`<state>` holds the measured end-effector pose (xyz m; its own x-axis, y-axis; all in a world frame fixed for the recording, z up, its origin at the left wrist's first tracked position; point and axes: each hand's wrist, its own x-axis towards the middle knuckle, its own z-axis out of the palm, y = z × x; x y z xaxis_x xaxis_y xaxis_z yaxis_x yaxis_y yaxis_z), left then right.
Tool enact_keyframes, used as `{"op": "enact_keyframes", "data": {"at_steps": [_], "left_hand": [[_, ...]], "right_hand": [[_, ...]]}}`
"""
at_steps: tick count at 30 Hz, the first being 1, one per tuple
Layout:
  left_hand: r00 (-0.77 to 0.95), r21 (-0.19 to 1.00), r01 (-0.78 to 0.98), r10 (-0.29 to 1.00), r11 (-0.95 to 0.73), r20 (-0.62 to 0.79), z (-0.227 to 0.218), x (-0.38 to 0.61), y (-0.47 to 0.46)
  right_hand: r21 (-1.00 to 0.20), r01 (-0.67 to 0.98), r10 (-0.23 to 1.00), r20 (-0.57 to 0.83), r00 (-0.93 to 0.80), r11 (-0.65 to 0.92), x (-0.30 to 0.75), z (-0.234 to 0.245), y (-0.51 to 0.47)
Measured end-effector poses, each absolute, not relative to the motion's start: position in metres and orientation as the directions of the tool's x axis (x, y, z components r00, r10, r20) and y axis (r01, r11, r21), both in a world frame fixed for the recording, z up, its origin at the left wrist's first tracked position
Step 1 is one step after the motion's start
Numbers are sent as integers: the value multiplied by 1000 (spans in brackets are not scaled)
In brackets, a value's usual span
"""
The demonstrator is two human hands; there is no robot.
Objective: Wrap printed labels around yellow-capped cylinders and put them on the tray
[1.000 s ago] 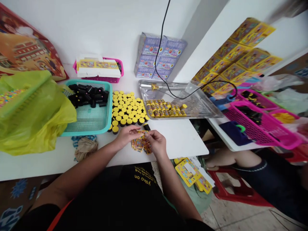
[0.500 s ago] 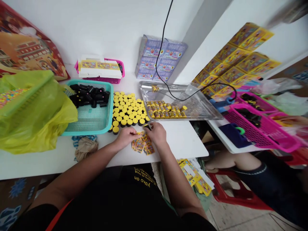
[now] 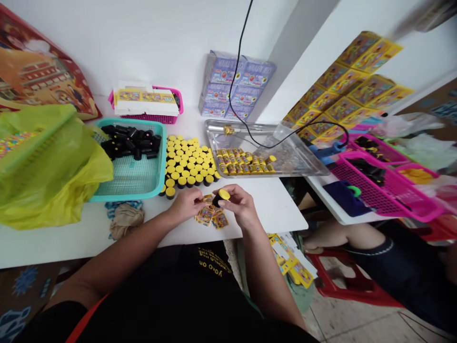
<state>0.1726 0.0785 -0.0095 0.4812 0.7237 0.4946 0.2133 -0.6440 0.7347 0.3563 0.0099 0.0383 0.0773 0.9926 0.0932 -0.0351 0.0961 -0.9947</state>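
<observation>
My right hand [image 3: 240, 205] holds a small black tube with a yellow cap [image 3: 220, 196] just above the white table [image 3: 271, 205]. My left hand [image 3: 187, 204] pinches a yellow printed sticker [image 3: 207, 198] right beside the tube. A small pile of the same yellow stickers [image 3: 212, 218] lies on the table under both hands. Several upright yellow-capped tubes [image 3: 189, 162] stand in rows just beyond my hands.
A teal basket [image 3: 132, 178] holds loose black tubes at the left, next to a yellow-green plastic bag [image 3: 46, 166]. A metal tray [image 3: 296, 159] with labelled tubes sits at the right. Pink baskets [image 3: 385, 190] and another person's legs are further right.
My right hand reached forward to the rows of tubes, picked up one yellow-capped tube and brought it back over the sticker pile. My left hand stayed at the stickers.
</observation>
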Motion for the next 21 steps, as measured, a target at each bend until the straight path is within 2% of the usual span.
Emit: {"op": "enact_keyframes", "data": {"at_steps": [3,8,13,17,21], "left_hand": [[513,709,198,688,-677,514,-7,171,79],[580,755,186,690,-629,432,3,169,77],[529,872,135,778,-470,338,6,171,77],[525,932,91,813,-350,254,6,170,79],[547,985,73,832,-157,92,6,169,79]], "right_hand": [[-999,-13,999,52,2,52,354,37,15],[-999,-47,999,-9,53,-7,350,31,27],[-996,-83,986,-53,160,-40,343,31,28],[-986,-137,976,-117,181,-93,337,29,28],[-981,-177,971,-120,207,-84,332,29,28]]}}
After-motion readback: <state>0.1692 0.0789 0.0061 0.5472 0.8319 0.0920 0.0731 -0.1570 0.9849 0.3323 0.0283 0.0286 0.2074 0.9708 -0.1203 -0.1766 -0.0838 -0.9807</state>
